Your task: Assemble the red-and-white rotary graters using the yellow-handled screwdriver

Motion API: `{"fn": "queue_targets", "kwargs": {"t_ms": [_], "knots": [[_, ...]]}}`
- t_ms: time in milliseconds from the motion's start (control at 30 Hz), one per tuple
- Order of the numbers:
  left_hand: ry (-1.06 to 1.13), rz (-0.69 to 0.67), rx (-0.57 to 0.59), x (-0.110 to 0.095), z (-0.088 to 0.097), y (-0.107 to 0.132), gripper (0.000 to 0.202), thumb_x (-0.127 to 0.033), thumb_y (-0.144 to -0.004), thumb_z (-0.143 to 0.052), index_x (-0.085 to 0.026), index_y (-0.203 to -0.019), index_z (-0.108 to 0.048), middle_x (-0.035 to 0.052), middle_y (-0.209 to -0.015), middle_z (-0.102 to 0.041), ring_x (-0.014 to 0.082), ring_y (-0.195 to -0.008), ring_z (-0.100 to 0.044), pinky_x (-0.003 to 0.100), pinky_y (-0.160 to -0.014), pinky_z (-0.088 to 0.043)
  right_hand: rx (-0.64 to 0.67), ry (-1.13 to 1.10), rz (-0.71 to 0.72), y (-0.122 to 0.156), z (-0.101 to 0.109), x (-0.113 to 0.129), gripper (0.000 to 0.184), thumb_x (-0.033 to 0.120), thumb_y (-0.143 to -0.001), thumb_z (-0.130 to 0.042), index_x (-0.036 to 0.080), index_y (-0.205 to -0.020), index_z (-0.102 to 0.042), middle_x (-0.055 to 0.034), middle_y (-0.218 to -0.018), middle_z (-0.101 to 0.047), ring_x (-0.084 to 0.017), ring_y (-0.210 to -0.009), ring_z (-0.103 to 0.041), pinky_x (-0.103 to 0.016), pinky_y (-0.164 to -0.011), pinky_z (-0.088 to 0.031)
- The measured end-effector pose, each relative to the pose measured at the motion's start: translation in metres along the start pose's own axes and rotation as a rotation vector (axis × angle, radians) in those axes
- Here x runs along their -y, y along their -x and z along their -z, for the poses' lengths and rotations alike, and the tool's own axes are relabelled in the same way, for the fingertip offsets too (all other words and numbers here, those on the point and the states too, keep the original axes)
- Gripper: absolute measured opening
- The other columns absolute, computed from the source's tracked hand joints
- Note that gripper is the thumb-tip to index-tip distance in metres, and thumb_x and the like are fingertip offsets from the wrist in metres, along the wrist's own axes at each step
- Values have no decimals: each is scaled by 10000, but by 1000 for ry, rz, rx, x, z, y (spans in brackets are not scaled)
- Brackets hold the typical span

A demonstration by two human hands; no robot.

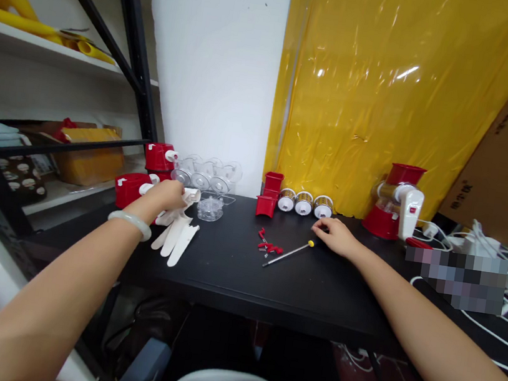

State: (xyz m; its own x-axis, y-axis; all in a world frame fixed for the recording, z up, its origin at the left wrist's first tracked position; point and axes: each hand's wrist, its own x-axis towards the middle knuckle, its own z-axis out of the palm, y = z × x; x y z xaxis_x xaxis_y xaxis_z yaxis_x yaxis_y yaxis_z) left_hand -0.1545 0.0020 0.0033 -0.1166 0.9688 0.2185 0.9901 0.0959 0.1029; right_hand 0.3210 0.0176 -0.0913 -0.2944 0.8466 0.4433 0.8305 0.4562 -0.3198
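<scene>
My left hand [166,195] reaches to the back left of the black table [232,276] and closes on a white plastic part [187,197] from a small pile of white handles [176,236]. A pale bangle sits on that wrist. My right hand [335,235] rests palm down on the table, fingers curled at the yellow-tipped end of a thin screwdriver [287,253]. Small red clips [269,245] lie just left of the screwdriver.
Red housings [134,186], clear plastic drums [208,178], red cups [269,196] and three metal drum blades [304,202] line the table's back. An assembled red and white grater [397,201] stands right. White cables [499,263] lie far right. A black shelf rack stands left.
</scene>
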Motion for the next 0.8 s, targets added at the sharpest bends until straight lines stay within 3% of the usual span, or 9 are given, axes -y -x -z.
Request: {"fn": "queue_targets", "kwargs": {"t_ms": [67,167,233,333,467,633,800], "knots": [[-114,27,-40,-10,14,8,259,-316,-657,-680,-155,-859,-690,167,-953,-703,329,-901,-650,361,-768,-481,-5,-2,0,0,0,1,165,301,-851,-566,197,-834,-693,-59,-873,-705,-213,-870,-592,-318,-787,-457],[-149,92,-235,-38,32,25,391,-375,-753,-610,-143,-1062,-664,189,-1058,-681,343,-933,-640,385,-781,-482,-9,2,5,0,0,1,159,295,-849,-568,202,-817,-692,-53,-859,-706,-207,-858,-600,-314,-788,-455],[-108,-13,-309,-64,35,37,418,-395,-795,-578,-169,-1141,-647,165,-1054,-686,339,-962,-633,383,-800,-478,-12,5,9,0,0,1,161,298,-850,-565,204,-815,-691,-50,-858,-705,-206,-860,-602,-313,-789,-455],[-1,-224,-216,-106,20,46,432,-394,-794,-612,-204,-1180,-653,140,-1041,-695,323,-973,-637,374,-836,-466,-6,8,3,0,1,1,167,300,-854,-557,202,-821,-688,-52,-867,-704,-208,-868,-600,-314,-790,-455],[99,-460,-19,-153,-15,42,357,-295,-753,-672,-254,-1105,-710,99,-969,-720,281,-903,-660,326,-803,-462,7,6,-4,1,2,1,188,310,-865,-537,192,-830,-679,-58,-874,-702,-207,-853,-600,-318,-786,-451],[118,-557,-19,-195,-39,29,290,-200,-786,-620,-244,-1053,-724,123,-1055,-715,275,-944,-659,315,-786,-461,-6,8,4,1,3,3,194,318,-863,-535,194,-825,-679,-57,-874,-703,-206,-849,-599,-322,-799,-447],[58,-582,22,-218,-52,22,343,-218,-785,-647,-247,-1122,-705,152,-1107,-694,316,-989,-655,380,-836,-479,-3,1,-2,1,4,5,182,311,-861,-546,194,-819,-679,-54,-863,-699,-196,-836,-594,-309,-787,-449]]}}
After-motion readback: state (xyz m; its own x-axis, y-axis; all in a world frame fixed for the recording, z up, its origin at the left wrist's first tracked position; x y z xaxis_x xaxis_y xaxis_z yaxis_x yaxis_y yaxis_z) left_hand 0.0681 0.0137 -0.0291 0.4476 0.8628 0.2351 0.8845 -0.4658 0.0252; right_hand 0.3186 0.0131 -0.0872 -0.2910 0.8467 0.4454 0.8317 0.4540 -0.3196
